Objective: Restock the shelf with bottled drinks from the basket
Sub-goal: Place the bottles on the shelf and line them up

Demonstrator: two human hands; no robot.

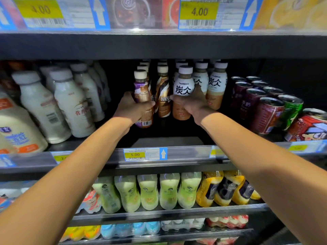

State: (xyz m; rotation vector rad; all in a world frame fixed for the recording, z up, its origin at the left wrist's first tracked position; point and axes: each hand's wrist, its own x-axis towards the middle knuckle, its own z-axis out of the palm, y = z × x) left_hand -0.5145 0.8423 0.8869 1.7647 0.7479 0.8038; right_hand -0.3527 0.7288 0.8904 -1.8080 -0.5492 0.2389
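Observation:
Both my arms reach into the middle shelf. My left hand grips a brown coffee bottle with a purple label and a white cap, held at the front of its row. My right hand is wrapped around a white-labelled Tanbing latte bottle, just in front of more of the same bottles. A brown Nescafe bottle stands between the two held bottles. The basket is not in view.
White milk bottles fill the shelf's left side and dark cans its right. A price strip runs along the shelf edge. Green and yellow drinks line the shelf below. The upper shelf's edge hangs overhead.

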